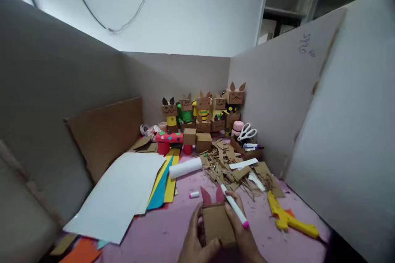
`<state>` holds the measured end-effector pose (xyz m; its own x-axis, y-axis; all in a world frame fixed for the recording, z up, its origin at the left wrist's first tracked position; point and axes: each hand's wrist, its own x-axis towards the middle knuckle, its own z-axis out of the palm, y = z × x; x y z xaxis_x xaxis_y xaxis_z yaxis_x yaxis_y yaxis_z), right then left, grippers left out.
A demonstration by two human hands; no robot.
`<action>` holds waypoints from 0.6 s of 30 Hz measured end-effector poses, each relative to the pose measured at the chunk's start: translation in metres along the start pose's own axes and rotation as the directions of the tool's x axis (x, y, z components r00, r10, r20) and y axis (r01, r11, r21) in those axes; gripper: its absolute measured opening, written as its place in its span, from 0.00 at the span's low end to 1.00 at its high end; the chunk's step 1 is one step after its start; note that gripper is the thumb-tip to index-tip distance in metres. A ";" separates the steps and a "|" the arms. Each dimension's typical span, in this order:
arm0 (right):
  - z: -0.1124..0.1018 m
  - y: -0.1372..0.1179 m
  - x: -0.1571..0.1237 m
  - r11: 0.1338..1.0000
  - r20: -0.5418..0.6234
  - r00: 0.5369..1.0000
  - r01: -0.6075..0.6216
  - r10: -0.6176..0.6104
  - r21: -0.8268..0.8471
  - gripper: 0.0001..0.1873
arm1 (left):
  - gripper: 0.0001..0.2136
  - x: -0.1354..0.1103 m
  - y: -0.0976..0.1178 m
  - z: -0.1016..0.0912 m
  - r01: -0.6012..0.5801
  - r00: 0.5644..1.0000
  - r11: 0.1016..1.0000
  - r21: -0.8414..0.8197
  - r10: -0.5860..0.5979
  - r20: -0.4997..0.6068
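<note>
Low in the view, my left hand [195,236] is closed around the side of a small cardboard box [217,224]. Two pink paper ears [206,195] stand up from the box's far edge. My right hand [241,226] grips a white marker with a pink end [235,206], its fingers also resting against the box's right side. The marker slants across the right ear, and I cannot make out whether its tip touches it. A white and pink marker cap [194,194] lies on the pink tabletop just beyond my left hand.
White sheets [120,189] and coloured paper lie left. A white paper roll [185,167], cardboard scraps [225,164] and several cardboard figures [203,107] stand beyond. A yellow glue gun [286,218] lies right, with scissors [247,132] behind. Tall cardboard panels [175,74] enclose the table.
</note>
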<state>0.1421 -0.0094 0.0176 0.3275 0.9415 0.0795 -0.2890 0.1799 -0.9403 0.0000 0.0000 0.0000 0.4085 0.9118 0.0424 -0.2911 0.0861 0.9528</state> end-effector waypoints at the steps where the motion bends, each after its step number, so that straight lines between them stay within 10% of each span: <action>1: -0.002 0.001 0.001 1.000 -0.006 1.000 -0.001 0.001 0.001 0.26 | 0.53 0.002 -0.001 -0.001 -0.031 1.000 0.999 0.019 0.031 -0.005; 18: 0.007 0.000 0.005 0.986 -0.001 1.000 -0.031 0.032 0.166 0.22 | 0.39 0.018 -0.014 -0.004 0.031 0.990 0.959 -0.281 -0.068 -0.121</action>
<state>0.1376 -0.0030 0.0203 0.3189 0.9465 0.0495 -0.4445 0.1955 -0.8742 0.0084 0.0169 -0.0132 0.3192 0.9458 -0.0591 -0.5097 0.2239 0.8307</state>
